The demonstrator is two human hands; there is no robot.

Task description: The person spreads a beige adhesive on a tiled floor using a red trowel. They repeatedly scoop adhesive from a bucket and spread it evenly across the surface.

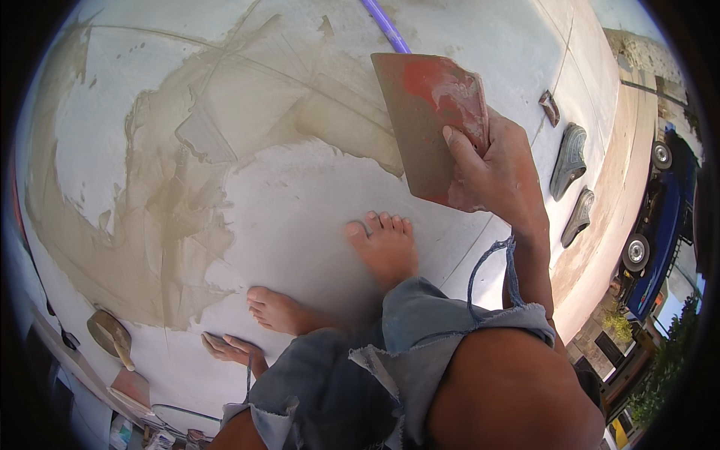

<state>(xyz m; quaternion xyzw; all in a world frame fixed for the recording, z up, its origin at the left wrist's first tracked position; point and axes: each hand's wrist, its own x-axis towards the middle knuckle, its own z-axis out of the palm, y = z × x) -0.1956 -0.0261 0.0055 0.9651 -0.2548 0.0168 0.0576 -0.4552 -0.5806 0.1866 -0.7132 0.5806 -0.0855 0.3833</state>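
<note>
My right hand [500,169] grips a flat red spreader [427,124] by its right edge, thumb across its face. Greyish-brown paste coats much of that face, which is held up above the floor. My left hand [230,347] is low beside my left foot, fingers slightly apart, with nothing visible in it; whether it rests on the floor is hard to tell. Wet beige paste [169,236] is smeared in broad swirls over the pale tiled floor [275,225] and across its joints. Both bare feet stand on the floor near the smear's edge.
A round container [104,332] with a handled tool sits at the left, near another reddish spreader [130,388]. A purple rod or tube [387,25] lies ahead. To the right are two grey shoes [569,160], a small dark object [549,108] and a blue vehicle [664,225] outside.
</note>
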